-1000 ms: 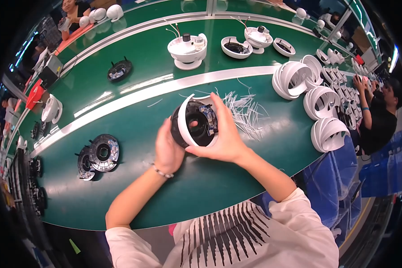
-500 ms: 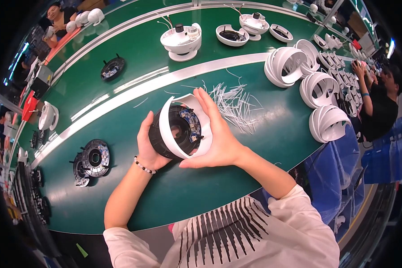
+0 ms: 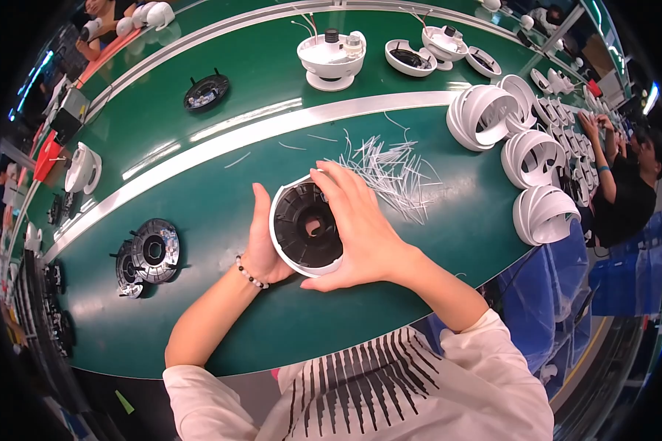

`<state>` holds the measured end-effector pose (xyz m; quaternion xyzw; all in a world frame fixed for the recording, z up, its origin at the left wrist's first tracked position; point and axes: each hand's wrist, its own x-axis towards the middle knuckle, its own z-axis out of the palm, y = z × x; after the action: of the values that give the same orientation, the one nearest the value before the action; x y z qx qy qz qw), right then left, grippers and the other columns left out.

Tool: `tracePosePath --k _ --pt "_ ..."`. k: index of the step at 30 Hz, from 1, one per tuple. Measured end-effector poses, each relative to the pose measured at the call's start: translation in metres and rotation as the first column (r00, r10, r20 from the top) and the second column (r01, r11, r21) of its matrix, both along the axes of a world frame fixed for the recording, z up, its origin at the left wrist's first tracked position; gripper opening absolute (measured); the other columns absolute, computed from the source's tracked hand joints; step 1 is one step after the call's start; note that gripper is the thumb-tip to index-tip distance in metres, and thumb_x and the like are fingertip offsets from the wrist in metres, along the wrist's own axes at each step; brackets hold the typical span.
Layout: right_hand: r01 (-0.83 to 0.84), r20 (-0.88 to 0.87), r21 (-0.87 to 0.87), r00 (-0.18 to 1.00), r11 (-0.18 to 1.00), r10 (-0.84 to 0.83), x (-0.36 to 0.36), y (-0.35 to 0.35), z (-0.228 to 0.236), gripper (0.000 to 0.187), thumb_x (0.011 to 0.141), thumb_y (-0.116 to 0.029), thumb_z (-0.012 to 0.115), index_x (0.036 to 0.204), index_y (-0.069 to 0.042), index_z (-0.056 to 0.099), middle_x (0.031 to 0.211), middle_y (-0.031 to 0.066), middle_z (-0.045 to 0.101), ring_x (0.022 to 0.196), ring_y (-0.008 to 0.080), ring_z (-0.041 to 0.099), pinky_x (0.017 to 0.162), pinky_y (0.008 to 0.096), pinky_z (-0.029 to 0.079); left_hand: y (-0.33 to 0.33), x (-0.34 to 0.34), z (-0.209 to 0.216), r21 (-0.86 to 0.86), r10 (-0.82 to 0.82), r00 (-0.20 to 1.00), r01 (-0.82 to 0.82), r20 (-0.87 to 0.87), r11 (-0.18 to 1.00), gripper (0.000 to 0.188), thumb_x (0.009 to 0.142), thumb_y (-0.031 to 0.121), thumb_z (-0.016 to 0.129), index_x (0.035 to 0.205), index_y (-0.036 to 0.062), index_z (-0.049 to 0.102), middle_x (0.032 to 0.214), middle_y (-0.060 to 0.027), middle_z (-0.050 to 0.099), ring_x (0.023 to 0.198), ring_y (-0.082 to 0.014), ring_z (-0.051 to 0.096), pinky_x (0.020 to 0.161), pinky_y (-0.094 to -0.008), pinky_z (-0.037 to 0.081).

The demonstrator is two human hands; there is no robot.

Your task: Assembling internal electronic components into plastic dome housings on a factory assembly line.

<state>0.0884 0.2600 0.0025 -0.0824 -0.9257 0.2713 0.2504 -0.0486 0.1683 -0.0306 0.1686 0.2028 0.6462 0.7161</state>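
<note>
Over the middle of the green bench, both hands hold a white plastic shell (image 3: 302,270) with a round black ribbed disc (image 3: 293,229) inside it. The shell's rim runs round the disc, which has a hole at its centre. My left hand (image 3: 263,248) cups the left side, thumb pointing up, its other fingers hidden beneath. My right hand (image 3: 366,234) wraps the right side, fingers over the far edge and thumb at the near edge. The right side of the disc is covered by that hand. A bead bracelet (image 3: 251,273) circles my left wrist.
A heap of thin white strips (image 3: 393,176) lies beyond my right hand. White ring shells (image 3: 541,214) stand stacked at right; black discs with circuit boards (image 3: 154,251) lie at left. White bowl-shaped housings (image 3: 331,62) stand across the metal rail (image 3: 257,126). A co-worker (image 3: 629,184) sits at right.
The black disc has turned over or tilted inside the shell: its circuit board no longer shows, and its ribbed face points up, ringed by the white rim. My right fingers have curled over the far edge.
</note>
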Motion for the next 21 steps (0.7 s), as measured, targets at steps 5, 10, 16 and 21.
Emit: tracePosePath --k 5,10,16,21 --pt "0.03 -0.02 -0.003 0.999 1.0 -0.03 -0.003 -0.003 -0.006 0.111 0.044 -0.04 0.077 0.128 0.0 0.017 0.129 0.0229 0.022 0.119 0.0415 0.024 0.094 0.0478 0.025 -0.001 0.006 0.003 0.001 0.131 0.989 -0.131 -0.072 0.991 0.073 0.076 0.061 0.032 0.123 0.0057 0.038 0.118 -0.0127 0.047 0.107 -0.0249 0.048 0.09 -0.0406 0.041" --pt "0.07 -0.164 -0.035 0.984 0.997 -0.075 -0.009 -0.002 -0.014 0.113 0.045 -0.041 0.077 0.13 0.0 0.013 0.131 0.0238 0.019 0.119 0.042 0.023 0.095 0.0483 0.024 0.005 0.017 0.023 -0.057 0.311 0.946 -0.316 -0.091 0.947 0.049 0.076 0.036 0.048 0.113 0.0024 0.046 0.107 -0.012 0.053 0.097 -0.0222 0.053 0.086 -0.035 0.043" --pt "0.19 -0.13 -0.066 0.972 0.98 -0.197 0.011 0.032 -0.013 0.107 0.056 -0.042 0.074 0.131 0.0 0.011 0.136 0.0237 0.01 0.124 0.0446 0.01 0.1 0.0506 0.015 0.065 -0.023 0.025 -0.198 0.283 0.957 -0.291 -0.069 0.936 0.049 0.084 0.035 0.031 0.112 -0.0016 0.047 0.108 -0.0162 0.054 0.1 -0.0286 0.052 0.092 -0.0424 0.038" --pt "0.514 -0.425 0.218 0.815 0.829 -0.394 0.067 0.12 0.029 0.046 0.062 -0.023 0.069 0.099 -0.003 0.053 0.097 0.013 0.055 0.092 0.0296 0.05 0.081 0.0381 0.038 0.129 -0.104 0.024 -0.182 0.443 0.808 -0.539 -0.389 0.822 0.05 0.087 0.034 0.032 0.119 -0.0049 0.036 0.117 -0.0191 0.046 0.108 -0.0302 0.047 0.092 -0.0452 0.038"
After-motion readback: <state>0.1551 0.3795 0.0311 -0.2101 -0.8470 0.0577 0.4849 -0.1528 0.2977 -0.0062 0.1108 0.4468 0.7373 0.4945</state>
